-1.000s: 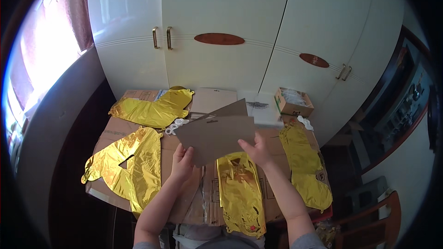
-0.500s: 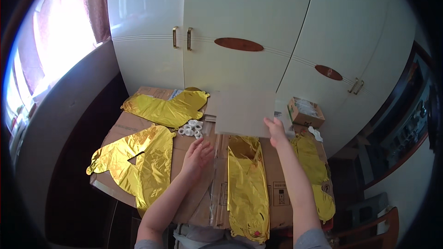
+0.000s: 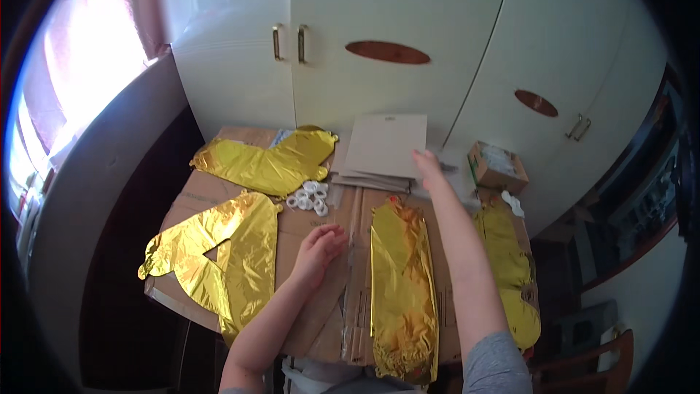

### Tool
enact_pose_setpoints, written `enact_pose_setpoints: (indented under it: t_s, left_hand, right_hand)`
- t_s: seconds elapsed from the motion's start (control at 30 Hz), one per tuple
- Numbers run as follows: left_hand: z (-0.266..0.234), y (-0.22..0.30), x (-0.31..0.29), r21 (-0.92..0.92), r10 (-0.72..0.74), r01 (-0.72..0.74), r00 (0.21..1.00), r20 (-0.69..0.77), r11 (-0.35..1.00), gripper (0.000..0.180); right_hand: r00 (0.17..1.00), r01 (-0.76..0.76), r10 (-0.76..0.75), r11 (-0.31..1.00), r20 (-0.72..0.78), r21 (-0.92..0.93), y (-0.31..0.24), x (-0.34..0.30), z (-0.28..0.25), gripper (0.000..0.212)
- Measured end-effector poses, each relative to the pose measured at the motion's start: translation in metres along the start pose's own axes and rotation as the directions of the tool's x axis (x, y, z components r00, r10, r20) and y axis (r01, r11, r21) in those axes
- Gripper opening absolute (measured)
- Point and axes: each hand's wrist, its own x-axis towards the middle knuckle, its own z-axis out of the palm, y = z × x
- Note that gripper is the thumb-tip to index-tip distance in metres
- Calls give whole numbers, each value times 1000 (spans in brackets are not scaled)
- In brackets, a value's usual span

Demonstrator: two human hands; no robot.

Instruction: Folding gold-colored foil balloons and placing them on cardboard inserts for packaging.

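Right hand (image 3: 429, 166), fingers loosely spread, rests on cardboard sheets (image 3: 383, 147); left hand (image 3: 319, 246) lies released on surface (image 3: 321, 306); a nudge could slide stack onto white rings (image 3: 309, 197).

**One head camera, looking down**

The lone view sits on the person's head, tilted down and forward over the counter (image 3: 219, 197) toward white cupboards (image 3: 394, 22). It is close; forearms enter from below, edges bending at the rim.
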Motion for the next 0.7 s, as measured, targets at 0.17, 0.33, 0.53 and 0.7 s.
enact_pose_setpoints:
  t_s: [0.17, 0.33, 0.53, 0.7]
  left_hand:
    - [-12, -4, 0, 152, 110, -101, 992, -53, 983, 38]
    - [4, 12, -15, 309, 32, -80, 987, 158, 948, 67]
    - [33, -8, -23, 576, 89, -209, 969, 230, 790, 94]
    - [17, -28, -6, 752, 107, -253, 965, 239, 609, 90]
  right_hand:
    - [996, -48, 28, 971, 88, 235, -31, -109, -38, 49]
    - [967, -39, -30, 964, 253, 264, -6, -221, -85, 44]
    - [969, 216, -189, 961, 158, -173, 42, -283, -102, 49]
    - [866, 495, -452, 722, 212, -484, 61, -283, -105, 44]
